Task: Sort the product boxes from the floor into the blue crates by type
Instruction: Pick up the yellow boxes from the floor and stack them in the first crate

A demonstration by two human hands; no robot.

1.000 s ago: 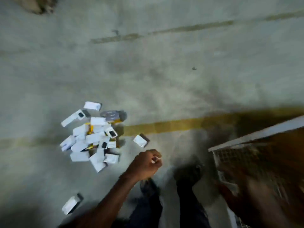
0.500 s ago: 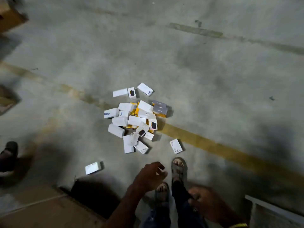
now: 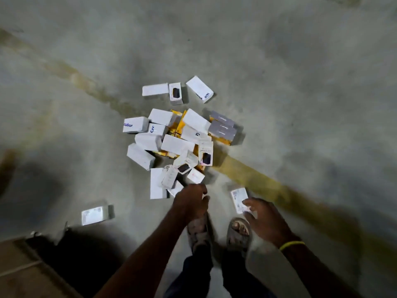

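White product boxes [image 3: 176, 145] heaped on concrete floor [image 3: 300, 82], pile at 12 o'clock from feet [image 3: 238, 231].
Left hand [image 3: 191, 203] loosely curled, empty, at pile's 6 o'clock edge; right hand [image 3: 265, 220] fingers spread (contact unclear) over lone box [image 3: 238, 198] at 1 o'clock.

Roughly twenty white boxes [image 3: 177, 145]; three grey boxes [image 3: 223, 125]; some yellow boxes [image 3: 179, 125], mostly hidden; one left hand [image 3: 191, 203]; one right hand [image 3: 266, 220].
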